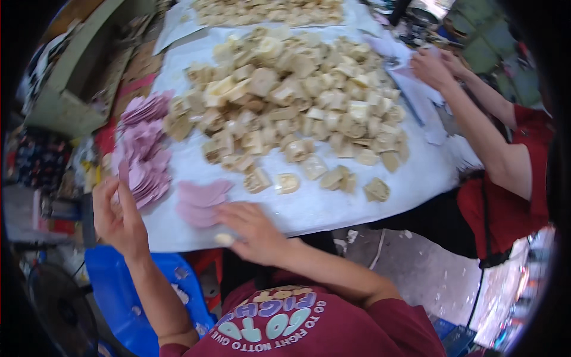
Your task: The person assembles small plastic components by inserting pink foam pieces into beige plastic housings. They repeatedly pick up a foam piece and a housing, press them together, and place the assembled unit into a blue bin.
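Observation:
My left hand (121, 219) is raised at the table's left edge, its fingers pinched on a thin pink cut-out piece (123, 171) seen nearly edge-on. Just beyond it lies a heaped pile of pink cut-out pieces (143, 157). Flat on the white table covering (333, 219), a few more pink cut-outs (199, 202) overlap in a small stack. My right hand (256, 232) rests beside this stack, fingers stretched out and fingertips touching its right edge. A pale tip shows at the thumb; whether it is a cover or a small loose piece, I cannot tell.
A large heap of cream-coloured folded pieces (291, 95) fills the table's middle, with several loose ones near the front. At the right, a co-worker's hands (437, 66) hold something pale. A blue plastic chair (122, 297) stands at lower left, near a dark fan (62, 303).

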